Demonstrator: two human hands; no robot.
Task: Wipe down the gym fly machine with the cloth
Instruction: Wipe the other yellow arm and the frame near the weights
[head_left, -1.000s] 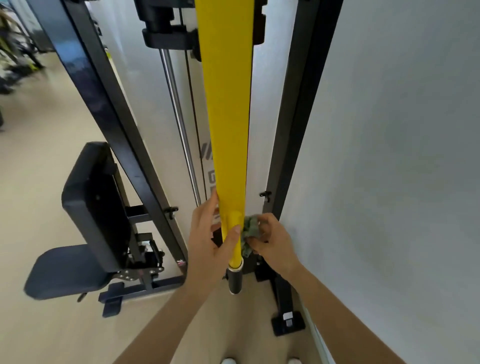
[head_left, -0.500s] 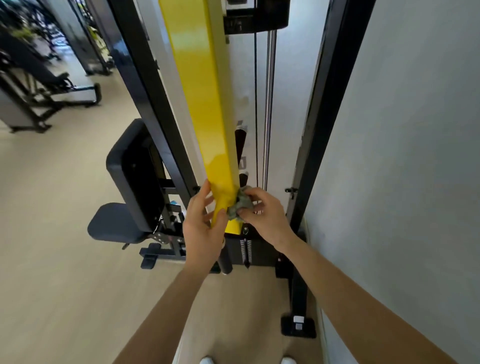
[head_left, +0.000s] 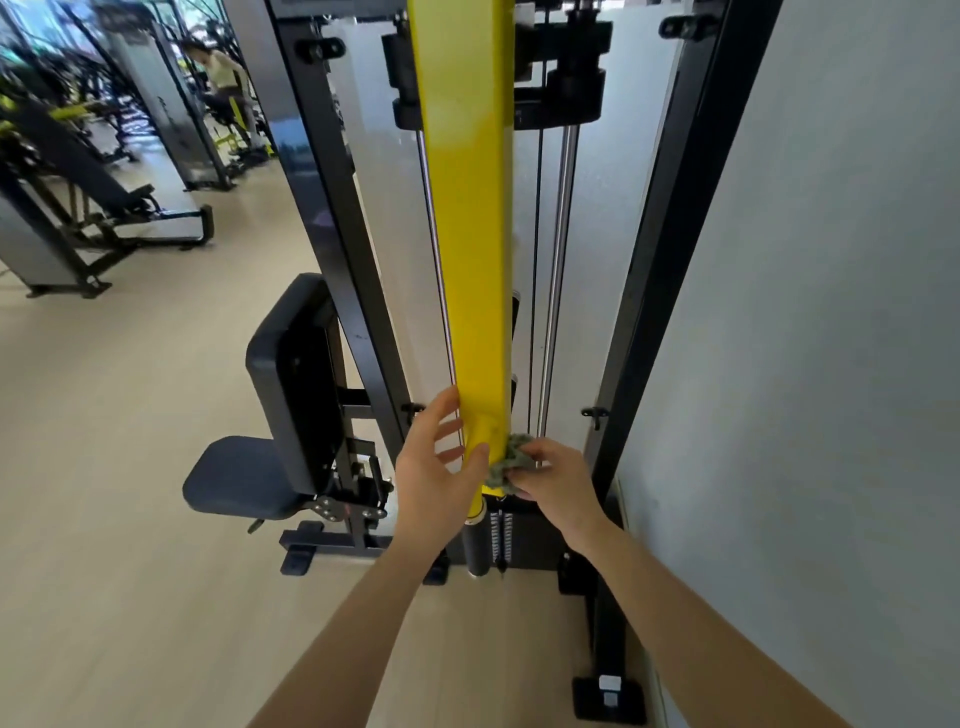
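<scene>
Low on the fly machine's yellow arm (head_left: 467, 260), seen from the head camera, both hands work close together. The left hand (head_left: 434, 473) holds the arm loosely near its bottom end, with the thumb laid across the front face and the spread fingers reaching to its left edge. The right hand (head_left: 553, 480) has its fingers curled round a crumpled grey-green cloth (head_left: 506, 462) and presses it against the arm's right edge, level with the left thumb. Just below the hands the yellow part ends, and a black grip (head_left: 477, 545) hangs straight down from it.

Behind the arm stand a thin cable (head_left: 535, 260) and a shiny steel guide rod (head_left: 558, 260), both upright, in front of a pale frosted panel (head_left: 613, 234). Black frame posts (head_left: 332, 234) rise on either side of the panel. The right post runs close along a plain grey wall (head_left: 831, 312), and its foot (head_left: 608, 699) sits on the floor by the wall.

Left of the machine, a dark padded seat (head_left: 234, 480) and its upright back pad (head_left: 291, 384) are fixed to the frame, above a pale wooden floor (head_left: 104, 467). Further back on the left stand other gym machines (head_left: 78, 171), and a person (head_left: 221, 67) sits at one of them, too small to make out well.
</scene>
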